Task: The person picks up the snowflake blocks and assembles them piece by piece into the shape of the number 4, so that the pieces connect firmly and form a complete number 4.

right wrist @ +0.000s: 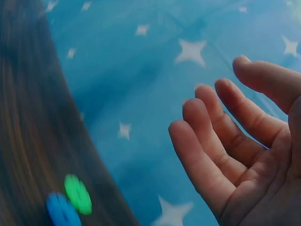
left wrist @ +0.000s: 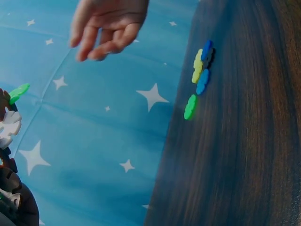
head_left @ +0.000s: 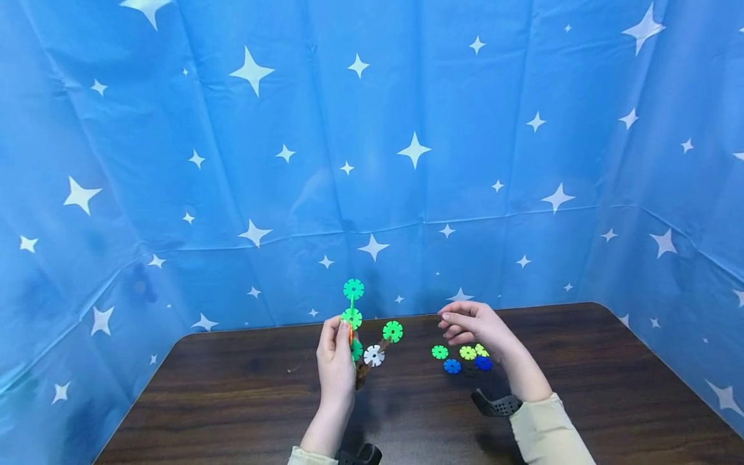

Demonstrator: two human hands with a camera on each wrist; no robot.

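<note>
My left hand [head_left: 336, 355] grips a joined chain of notched plastic discs, thumb and fingers on an orange disc [head_left: 351, 331]. Green discs [head_left: 352, 289] rise above the fingers in a column. A side branch carries brown discs [head_left: 361, 373], a white disc [head_left: 374, 355] and a green disc [head_left: 392, 331] at its tip. To the right, my right hand [head_left: 473, 321] is raised with nothing in it. Its fingers [right wrist: 202, 160] are slightly bent and spread in the right wrist view. Part of the chain is hidden behind the left hand.
Several loose discs lie on the dark wooden table [head_left: 244, 400] below the right hand: green [head_left: 440, 352], yellow [head_left: 467, 352], blue [head_left: 451, 366], dark blue [head_left: 483, 363] and black [left wrist: 209, 58]. A blue star-patterned curtain [head_left: 383, 194] hangs behind the table's far edge.
</note>
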